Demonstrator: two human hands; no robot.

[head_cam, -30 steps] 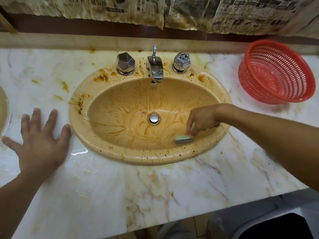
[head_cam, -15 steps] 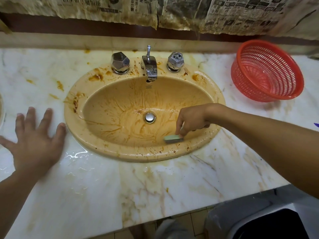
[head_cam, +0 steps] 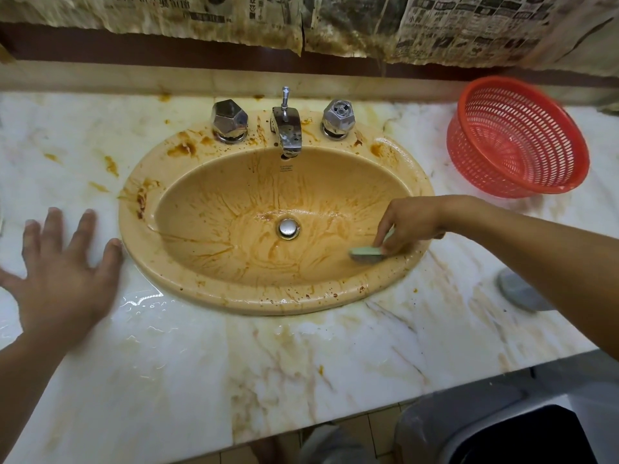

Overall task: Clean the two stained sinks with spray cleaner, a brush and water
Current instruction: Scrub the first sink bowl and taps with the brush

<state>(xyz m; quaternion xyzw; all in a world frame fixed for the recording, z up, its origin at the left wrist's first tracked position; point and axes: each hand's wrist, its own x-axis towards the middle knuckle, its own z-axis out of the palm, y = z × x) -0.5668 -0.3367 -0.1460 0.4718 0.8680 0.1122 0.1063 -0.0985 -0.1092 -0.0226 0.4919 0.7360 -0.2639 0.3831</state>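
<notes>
Glossy ceramic sink [head_cam: 407, 182], polished metal tap [head_cam: 286, 128], veined marble counter [head_cam: 301, 363], perforated plastic basket [head_cam: 469, 152].

A marble counter [head_cam: 301, 363], white with tan veins, carries orange-brown spots [head_cam: 112, 165] toward its back left and beads of water [head_cam: 147, 303] toward its left front. At the counter's back right sits a red mesh basket [head_cam: 502, 155], its opening turned toward the front. Along the counter's back runs a pale ledge [head_cam: 134, 78], and above it stained newspaper [head_cam: 469, 25] hangs on the wall. A blurred grey object [head_cam: 516, 289] shows at the counter's right edge. Below the counter's front right corner stands a bin [head_cam: 475, 420] with a dark opening, beside floor tiles [head_cam: 378, 426].
</notes>
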